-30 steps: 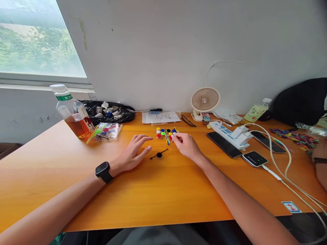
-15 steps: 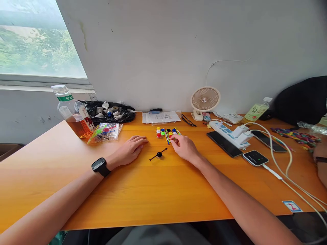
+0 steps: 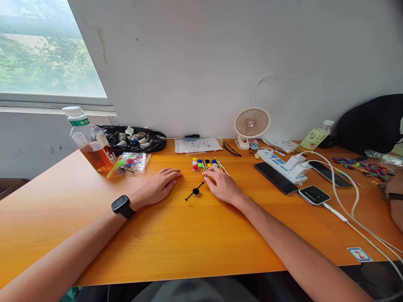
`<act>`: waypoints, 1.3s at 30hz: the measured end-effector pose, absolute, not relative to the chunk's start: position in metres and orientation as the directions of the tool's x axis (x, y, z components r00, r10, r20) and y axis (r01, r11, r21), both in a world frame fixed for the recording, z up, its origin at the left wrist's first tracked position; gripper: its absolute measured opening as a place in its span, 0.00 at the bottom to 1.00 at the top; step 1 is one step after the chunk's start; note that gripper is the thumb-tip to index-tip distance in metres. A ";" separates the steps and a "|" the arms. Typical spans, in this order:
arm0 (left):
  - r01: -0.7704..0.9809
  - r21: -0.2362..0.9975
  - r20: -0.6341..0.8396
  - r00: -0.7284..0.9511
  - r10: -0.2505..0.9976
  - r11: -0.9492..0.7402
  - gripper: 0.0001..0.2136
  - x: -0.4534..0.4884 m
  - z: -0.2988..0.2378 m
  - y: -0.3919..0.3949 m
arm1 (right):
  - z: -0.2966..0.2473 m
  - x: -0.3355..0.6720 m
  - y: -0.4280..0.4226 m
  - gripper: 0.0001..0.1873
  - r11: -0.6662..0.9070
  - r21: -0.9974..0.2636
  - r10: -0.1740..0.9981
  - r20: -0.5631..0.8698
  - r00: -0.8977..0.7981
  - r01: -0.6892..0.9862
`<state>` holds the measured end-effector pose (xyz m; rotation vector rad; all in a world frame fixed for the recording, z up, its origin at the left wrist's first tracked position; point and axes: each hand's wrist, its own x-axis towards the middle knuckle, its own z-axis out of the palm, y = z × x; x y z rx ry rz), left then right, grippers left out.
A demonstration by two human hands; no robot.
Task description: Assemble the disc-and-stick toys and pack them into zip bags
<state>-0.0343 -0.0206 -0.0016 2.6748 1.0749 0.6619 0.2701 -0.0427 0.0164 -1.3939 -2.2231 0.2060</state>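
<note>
A black arrow spinner [image 3: 195,191] stands on the wooden table between my hands, its thin pointer slanting up to the right. My left hand [image 3: 160,184] lies flat on the tabletop to the left of it, fingers stretched out and holding nothing. Close to the arrow's tip is my right hand [image 3: 220,183], its thumb and fingers apart with nothing seen between them. Just beyond the right hand are several small coloured discs [image 3: 195,167] and thin coloured sticks [image 3: 223,166], partly covered by its fingers.
A tea bottle [image 3: 94,147] and a plastic bag of coloured pieces [image 3: 129,162] stand at left, before a black bag of scraps [image 3: 151,140]. Toward the right are a fan [image 3: 252,123], a power strip [image 3: 280,167], phones [image 3: 276,178], cables and another person's arm [image 3: 396,201].
The spinner's pointer has turned slightly counterclockwise and is steeper. My right hand has shifted a little toward me and left, its fingers opening out. The left hand stays put.
</note>
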 end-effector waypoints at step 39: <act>0.592 0.219 0.428 0.656 0.622 -0.775 0.15 -0.016 0.021 -0.040 | 0.025 0.262 -0.051 0.12 0.383 -0.137 0.893 0.309 -0.328 0.913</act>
